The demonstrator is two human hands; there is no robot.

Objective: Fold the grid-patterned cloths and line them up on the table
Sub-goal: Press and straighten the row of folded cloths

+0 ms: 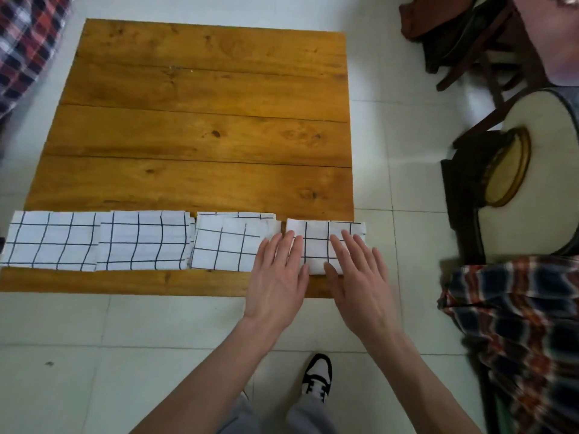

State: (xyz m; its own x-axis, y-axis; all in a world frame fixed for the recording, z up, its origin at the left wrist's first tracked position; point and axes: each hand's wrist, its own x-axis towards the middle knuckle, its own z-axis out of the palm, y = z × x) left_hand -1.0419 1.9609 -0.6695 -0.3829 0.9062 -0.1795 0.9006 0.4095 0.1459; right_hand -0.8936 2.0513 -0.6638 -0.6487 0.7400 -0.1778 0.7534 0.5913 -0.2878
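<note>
Four folded grid-patterned cloths lie in a row along the near edge of the wooden table (200, 120), white with dark lines. The first cloth (51, 241) sits at the near-left corner, its left end reaching past the table's left edge. The second cloth (144, 239) lies just beside it, their edges touching or slightly overlapping. The third cloth (230, 241) follows, close against the second. The fourth cloth (319, 242) lies at the near-right corner, a narrow strip of bare wood showing between it and the third, its right end at or just past the table's right edge.

The left hand (279, 280) lies flat with fingers straight and spread, fingertips over the gap between the third and fourth cloths. The right hand (360, 277) is likewise released and flat, fingers extended onto the right part of the fourth cloth. Neither hand grasps anything.

A plaid fabric (513, 324) hangs to the right of the table, and a shoe (318, 377) shows on the tiled floor (62, 339) below.
</note>
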